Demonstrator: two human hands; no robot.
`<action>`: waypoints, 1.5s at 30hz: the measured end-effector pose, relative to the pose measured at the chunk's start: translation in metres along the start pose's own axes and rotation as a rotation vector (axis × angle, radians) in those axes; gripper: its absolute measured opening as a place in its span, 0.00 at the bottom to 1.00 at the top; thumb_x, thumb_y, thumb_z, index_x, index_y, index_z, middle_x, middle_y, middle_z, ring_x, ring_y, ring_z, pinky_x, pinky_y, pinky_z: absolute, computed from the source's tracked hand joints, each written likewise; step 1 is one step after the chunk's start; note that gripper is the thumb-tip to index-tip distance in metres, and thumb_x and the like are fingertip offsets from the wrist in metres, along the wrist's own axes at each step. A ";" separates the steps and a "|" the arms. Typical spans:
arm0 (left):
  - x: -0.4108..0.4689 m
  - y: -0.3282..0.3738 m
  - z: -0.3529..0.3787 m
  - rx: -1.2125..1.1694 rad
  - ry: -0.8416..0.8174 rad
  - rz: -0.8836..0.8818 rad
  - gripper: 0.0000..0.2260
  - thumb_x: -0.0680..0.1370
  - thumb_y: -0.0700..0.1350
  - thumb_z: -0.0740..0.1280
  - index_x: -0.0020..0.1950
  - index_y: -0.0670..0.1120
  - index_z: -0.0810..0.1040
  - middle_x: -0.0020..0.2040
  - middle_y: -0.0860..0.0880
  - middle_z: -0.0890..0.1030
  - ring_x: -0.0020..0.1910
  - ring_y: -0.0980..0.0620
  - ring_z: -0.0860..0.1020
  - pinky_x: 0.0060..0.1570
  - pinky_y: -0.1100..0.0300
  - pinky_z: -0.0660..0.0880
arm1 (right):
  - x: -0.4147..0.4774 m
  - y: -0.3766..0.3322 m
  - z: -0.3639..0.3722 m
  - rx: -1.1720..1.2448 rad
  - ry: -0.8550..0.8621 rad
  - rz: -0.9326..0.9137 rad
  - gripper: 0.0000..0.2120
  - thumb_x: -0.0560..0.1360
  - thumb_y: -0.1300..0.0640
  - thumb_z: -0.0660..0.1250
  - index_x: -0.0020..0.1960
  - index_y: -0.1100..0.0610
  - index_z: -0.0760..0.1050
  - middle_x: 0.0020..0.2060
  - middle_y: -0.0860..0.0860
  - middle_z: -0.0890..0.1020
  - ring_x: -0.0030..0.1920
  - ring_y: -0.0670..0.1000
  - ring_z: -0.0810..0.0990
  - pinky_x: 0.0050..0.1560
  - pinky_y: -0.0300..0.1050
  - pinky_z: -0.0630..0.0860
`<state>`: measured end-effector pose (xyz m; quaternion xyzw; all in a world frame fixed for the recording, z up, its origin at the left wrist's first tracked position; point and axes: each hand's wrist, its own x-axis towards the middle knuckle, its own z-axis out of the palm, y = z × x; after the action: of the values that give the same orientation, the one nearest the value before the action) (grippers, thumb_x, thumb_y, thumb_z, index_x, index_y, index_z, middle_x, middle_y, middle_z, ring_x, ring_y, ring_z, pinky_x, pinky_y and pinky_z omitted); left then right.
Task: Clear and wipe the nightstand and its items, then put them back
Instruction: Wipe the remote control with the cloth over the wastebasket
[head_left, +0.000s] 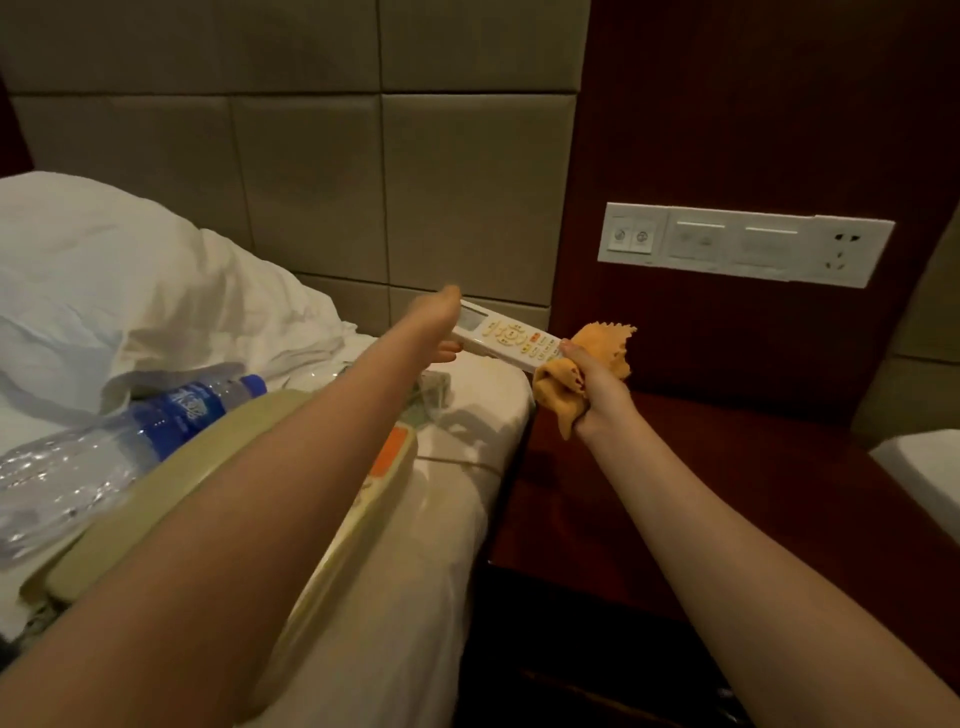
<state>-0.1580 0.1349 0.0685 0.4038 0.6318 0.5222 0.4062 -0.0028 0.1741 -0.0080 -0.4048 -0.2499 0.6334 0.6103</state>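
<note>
The fingers of the left hand (438, 325) pinch only the end of the remote (506, 338), those of the right hand (597, 387) clutch the cloth (610, 345), so a hard rub may knock the remote loose.

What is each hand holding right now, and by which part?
The left hand grips the white remote by its display end. The right hand holds the orange cloth bunched around its middle, against the remote's button end.

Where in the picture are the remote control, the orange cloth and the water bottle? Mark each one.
remote control (511, 338), head view, on its button pad.
orange cloth (610, 347), head view, on its upper flap.
water bottle (176, 410), head view, on its blue label.
</note>
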 end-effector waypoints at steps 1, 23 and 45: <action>0.011 0.002 -0.003 0.058 -0.003 0.010 0.19 0.81 0.50 0.52 0.65 0.40 0.69 0.52 0.42 0.78 0.42 0.49 0.78 0.39 0.59 0.75 | 0.012 0.001 0.006 -0.005 0.016 -0.003 0.33 0.61 0.58 0.79 0.63 0.64 0.72 0.52 0.59 0.82 0.47 0.56 0.83 0.40 0.52 0.81; 0.115 -0.020 -0.041 1.162 -0.057 -0.152 0.21 0.84 0.46 0.49 0.75 0.39 0.57 0.70 0.41 0.68 0.55 0.44 0.75 0.61 0.51 0.68 | 0.107 0.057 0.054 -0.510 0.016 0.109 0.36 0.66 0.54 0.77 0.69 0.56 0.65 0.62 0.54 0.75 0.57 0.56 0.78 0.51 0.51 0.79; 0.088 -0.009 -0.066 1.047 0.044 -0.060 0.18 0.83 0.44 0.54 0.69 0.35 0.66 0.57 0.39 0.72 0.55 0.43 0.73 0.55 0.55 0.70 | 0.058 0.056 0.078 -0.516 -0.189 0.131 0.29 0.67 0.57 0.68 0.67 0.58 0.67 0.52 0.58 0.79 0.45 0.55 0.80 0.44 0.48 0.79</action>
<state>-0.2510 0.1939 0.0598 0.5235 0.8279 0.1328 0.1515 -0.0946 0.2370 -0.0229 -0.5012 -0.4321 0.6218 0.4188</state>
